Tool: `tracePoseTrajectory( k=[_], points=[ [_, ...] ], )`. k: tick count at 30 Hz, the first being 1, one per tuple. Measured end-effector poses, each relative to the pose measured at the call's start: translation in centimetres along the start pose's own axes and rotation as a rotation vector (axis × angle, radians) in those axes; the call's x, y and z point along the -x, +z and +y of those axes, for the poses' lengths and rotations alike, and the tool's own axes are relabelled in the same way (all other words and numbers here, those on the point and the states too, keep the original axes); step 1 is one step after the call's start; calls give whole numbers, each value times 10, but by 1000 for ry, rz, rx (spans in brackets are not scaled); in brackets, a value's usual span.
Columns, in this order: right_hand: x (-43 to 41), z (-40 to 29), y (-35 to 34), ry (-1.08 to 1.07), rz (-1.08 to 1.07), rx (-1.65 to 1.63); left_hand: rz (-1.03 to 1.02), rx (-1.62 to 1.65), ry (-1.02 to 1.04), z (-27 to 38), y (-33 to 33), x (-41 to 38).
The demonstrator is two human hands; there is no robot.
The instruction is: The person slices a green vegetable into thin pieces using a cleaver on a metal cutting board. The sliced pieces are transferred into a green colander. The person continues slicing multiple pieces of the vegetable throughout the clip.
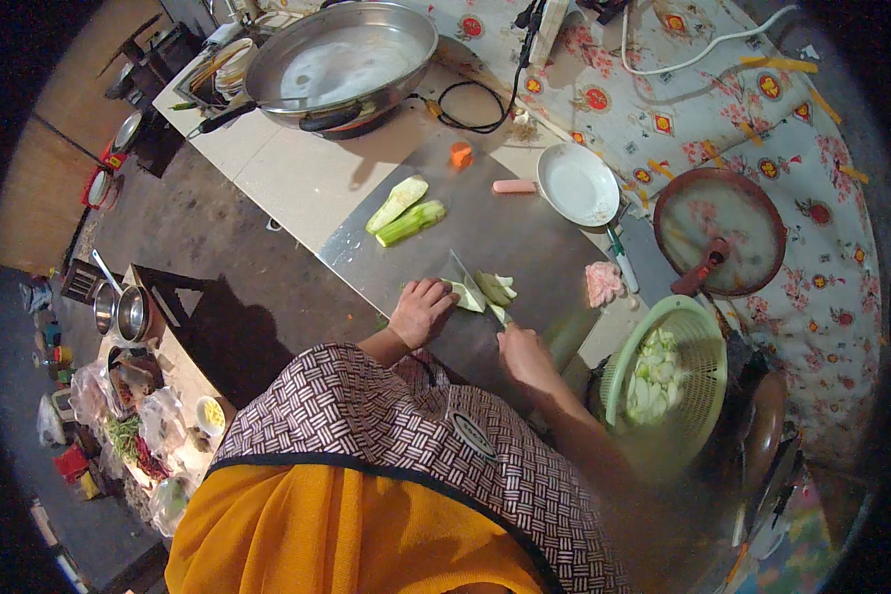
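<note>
My right hand (523,353) grips a kitchen knife (478,286), its blade angled across a pale green vegetable piece (466,296) on the metal work surface (520,237). My left hand (422,312) presses on the near end of that piece with bent fingers. Cut slices (495,288) lie on the far side of the blade. Farther up the surface, two long pieces of green vegetable (405,210) rest side by side. An orange carrot piece (461,154) sits near the metal's far edge.
A large steel pan (341,67) holding cloudy liquid stands at the back left. On the right are a small white frying pan (578,184), a glass lid (719,223), a pink cloth-like lump (604,284), a green-handled tool (624,260) and a green colander (668,379) of cut pieces.
</note>
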State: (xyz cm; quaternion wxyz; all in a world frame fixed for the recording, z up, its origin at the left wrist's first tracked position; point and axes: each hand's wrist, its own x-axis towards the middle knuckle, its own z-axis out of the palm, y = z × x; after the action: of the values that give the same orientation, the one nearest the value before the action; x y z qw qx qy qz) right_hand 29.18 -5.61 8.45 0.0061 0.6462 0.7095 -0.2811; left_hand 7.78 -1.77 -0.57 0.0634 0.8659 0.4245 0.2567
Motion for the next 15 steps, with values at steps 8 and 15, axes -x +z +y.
tracePoseTrajectory(
  k=[8,15],
  points=[
    [-19,12,19,-38,87,-136,34,4,8,-2,3,-1],
    [4,-4,-11,-32,22,-13,35,28,-8,1,1,-2]
  ],
)
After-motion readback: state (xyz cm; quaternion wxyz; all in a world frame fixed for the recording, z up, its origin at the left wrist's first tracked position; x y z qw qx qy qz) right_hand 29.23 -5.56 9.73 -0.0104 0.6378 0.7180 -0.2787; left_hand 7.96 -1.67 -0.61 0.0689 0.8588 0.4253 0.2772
